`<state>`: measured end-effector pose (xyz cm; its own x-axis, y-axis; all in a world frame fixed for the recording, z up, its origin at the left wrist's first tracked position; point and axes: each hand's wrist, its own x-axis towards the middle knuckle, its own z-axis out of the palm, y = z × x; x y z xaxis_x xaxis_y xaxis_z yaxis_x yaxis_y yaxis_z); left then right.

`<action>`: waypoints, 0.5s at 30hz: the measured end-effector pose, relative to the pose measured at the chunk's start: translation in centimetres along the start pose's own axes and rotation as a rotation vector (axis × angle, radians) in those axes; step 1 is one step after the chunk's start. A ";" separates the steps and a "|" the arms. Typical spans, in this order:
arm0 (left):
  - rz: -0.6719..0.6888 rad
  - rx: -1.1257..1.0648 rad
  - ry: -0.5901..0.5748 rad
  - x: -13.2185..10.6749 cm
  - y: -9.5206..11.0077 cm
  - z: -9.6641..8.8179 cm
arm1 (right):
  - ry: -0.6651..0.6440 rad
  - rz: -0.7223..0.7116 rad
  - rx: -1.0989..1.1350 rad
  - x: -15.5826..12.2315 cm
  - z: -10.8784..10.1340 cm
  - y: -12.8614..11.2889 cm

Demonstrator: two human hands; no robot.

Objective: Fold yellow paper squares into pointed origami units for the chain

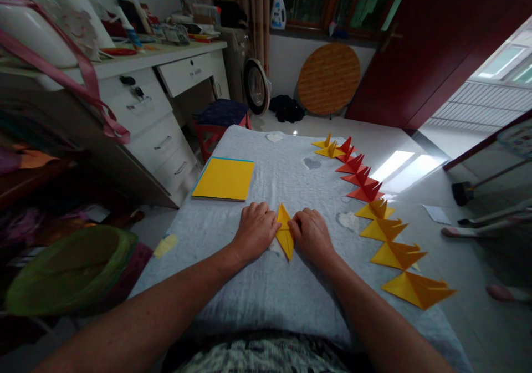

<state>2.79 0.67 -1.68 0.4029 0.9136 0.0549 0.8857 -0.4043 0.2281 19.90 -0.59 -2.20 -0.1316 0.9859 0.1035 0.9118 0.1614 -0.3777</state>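
Observation:
A yellow origami paper (285, 234), folded into a narrow diamond, lies flat on the cloth in front of me. My left hand (256, 228) is closed at its left edge, thumb and fingertips on the paper. From the other side, my right hand (311, 231) pinches the right edge with curled fingers. A crease crosses the diamond near its middle. Beyond my left hand is a stack of square yellow paper (224, 179) with a blue edge showing. Along the right side runs a row of folded paper birds, several yellow (415, 290) and several red (363, 187).
A pale patterned cloth (233, 317) covers the table. To the left stand a white desk with drawers (162, 140) and a green basket (70, 273). Behind are a stool (222, 112), a washing machine with its door (256, 86) ajar, and a round wooden board (328, 79).

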 end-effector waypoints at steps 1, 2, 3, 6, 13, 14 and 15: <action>-0.010 -0.013 0.007 0.0 0.0 0.0 | 0.008 -0.002 0.006 0.0 0.0 0.0; -0.019 -0.030 0.015 0.0 -0.1 0.0 | 0.016 -0.004 0.014 0.0 0.1 0.1; -0.026 -0.047 0.023 0.0 -0.1 0.1 | 0.025 -0.006 0.024 -0.1 0.1 0.1; 0.024 -0.077 0.051 -0.1 -0.3 0.2 | 0.049 -0.012 0.057 -0.2 0.2 0.2; 0.249 -0.127 0.058 -0.2 -0.9 0.8 | 0.044 -0.055 0.033 -0.1 0.3 0.5; 0.243 -0.154 0.048 -0.2 -1.0 0.8 | 0.037 -0.064 0.020 -0.1 0.2 0.5; 0.226 -0.183 0.039 -0.1 -1.0 0.8 | 0.032 -0.069 0.010 -0.2 0.2 0.5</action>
<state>2.02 0.91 -2.74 0.5729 0.8036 0.1609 0.7168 -0.5865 0.3770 20.27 -0.70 -2.55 -0.1815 0.9705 0.1587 0.8972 0.2294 -0.3774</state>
